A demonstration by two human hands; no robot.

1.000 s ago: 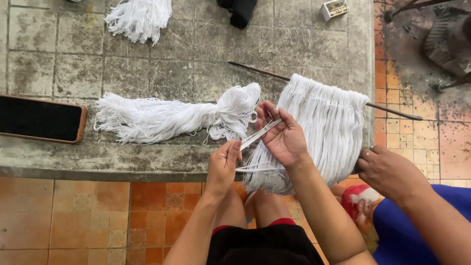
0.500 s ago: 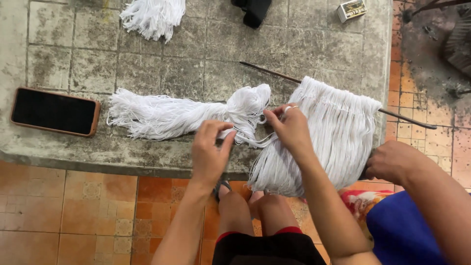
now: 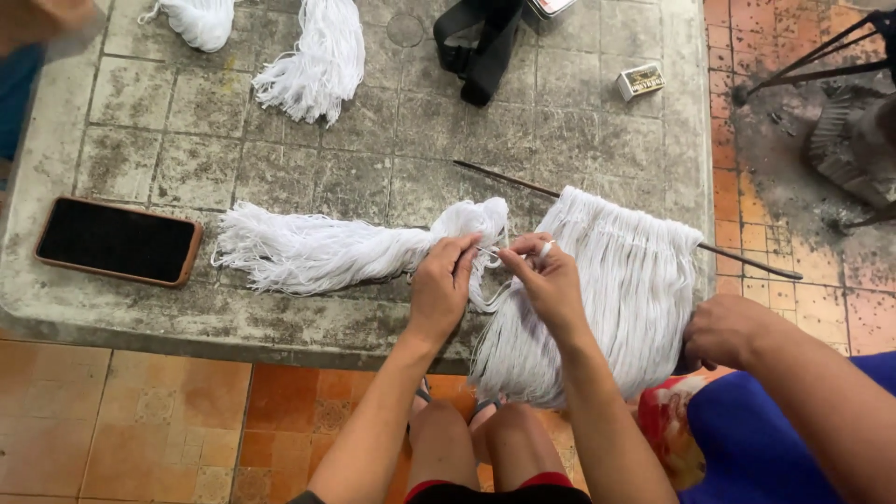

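Both hands have closed in since a moment ago, left hand [image 3: 441, 285] and right hand [image 3: 551, 280] fingers pinching one white strand [image 3: 489, 251] mid-frame between yarn bundle [image 3: 327, 250] and fringe on the stick [image 3: 616, 280], on the bench [image 3: 373, 131].

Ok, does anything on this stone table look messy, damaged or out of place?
Nothing looks damaged or spilled. The one oddity: the fringe of white strings on the thin stick hangs over the table edge. Both hands, left and right, pinch a strand beside a loose yarn bundle.
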